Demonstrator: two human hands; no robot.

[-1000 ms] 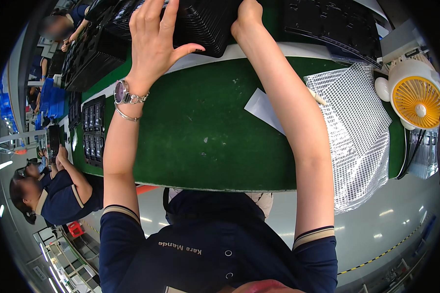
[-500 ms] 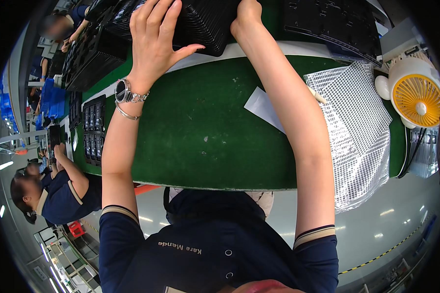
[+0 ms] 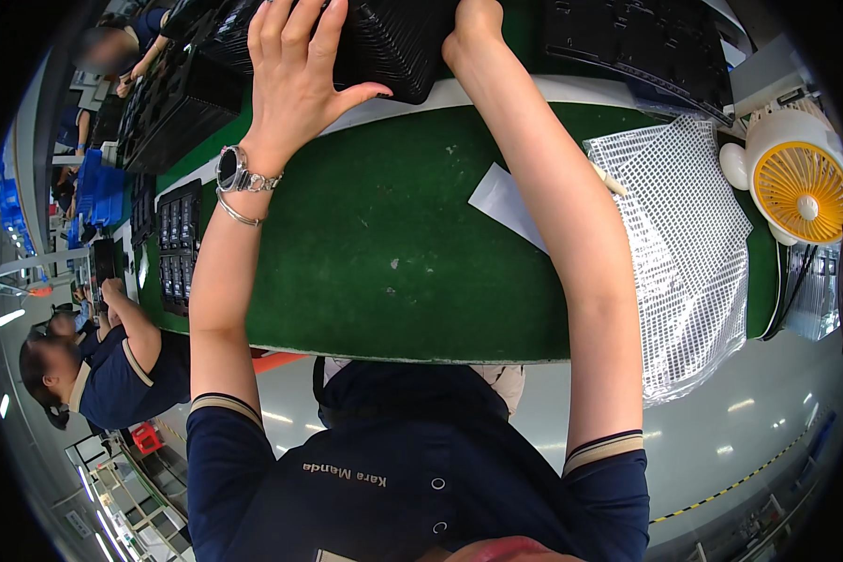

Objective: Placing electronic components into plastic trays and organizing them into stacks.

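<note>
At the top edge of the view stands a tall stack of thin black trays (image 3: 393, 47). Against its left side lies my left hand (image 3: 295, 75), fingers stretched out and thumb spread to the right over the near face. A silver watch (image 3: 233, 170) and a bangle are on that wrist. My right hand (image 3: 476, 26) is at the right side of the same stack. Its fingers are hidden behind the wrist and cut off by the picture's edge, so their grip does not show.
A green mat (image 3: 393, 234) covers the table. White paper (image 3: 508, 208) and a gridded clear bag (image 3: 679, 253) lie right, near a yellow-and-white fan (image 3: 801, 178). Black trays (image 3: 637, 47) sit far right; more black stacks (image 3: 183, 98) and filled trays (image 3: 177, 244) stand left. Co-workers (image 3: 112, 365) sit beyond.
My left wrist and forearm have shifted very slightly left. Both hands stay at the stack, and the things on the table have not moved.
</note>
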